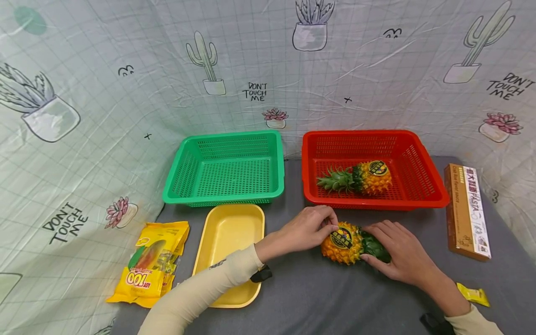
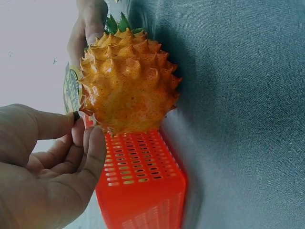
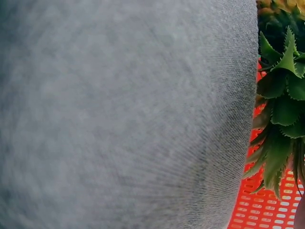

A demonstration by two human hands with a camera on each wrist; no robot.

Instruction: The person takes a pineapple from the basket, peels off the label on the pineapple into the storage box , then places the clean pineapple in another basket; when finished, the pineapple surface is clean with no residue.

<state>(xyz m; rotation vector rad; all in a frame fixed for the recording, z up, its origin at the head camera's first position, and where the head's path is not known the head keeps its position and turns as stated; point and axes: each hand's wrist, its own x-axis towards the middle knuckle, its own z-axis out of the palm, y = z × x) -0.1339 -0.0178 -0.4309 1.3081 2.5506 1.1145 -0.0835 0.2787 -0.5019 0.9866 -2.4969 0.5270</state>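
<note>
A small orange pineapple lies on the grey cloth before the red basket, its green crown to the right. On its upper side is a round dark sticker. My left hand pinches the sticker's near edge between thumb and fingertips; in the left wrist view a small dark bit shows at the thumb tip. My right hand grips the crown, fingers over the leaves and thumb on the near side. In the right wrist view only crown leaves appear, with the hand almost wholly out of frame.
A second stickered pineapple lies inside the red basket. Left of it stand a green basket and a yellow tray. A yellow mango bag, a pasta box and a small yellow packet lie around.
</note>
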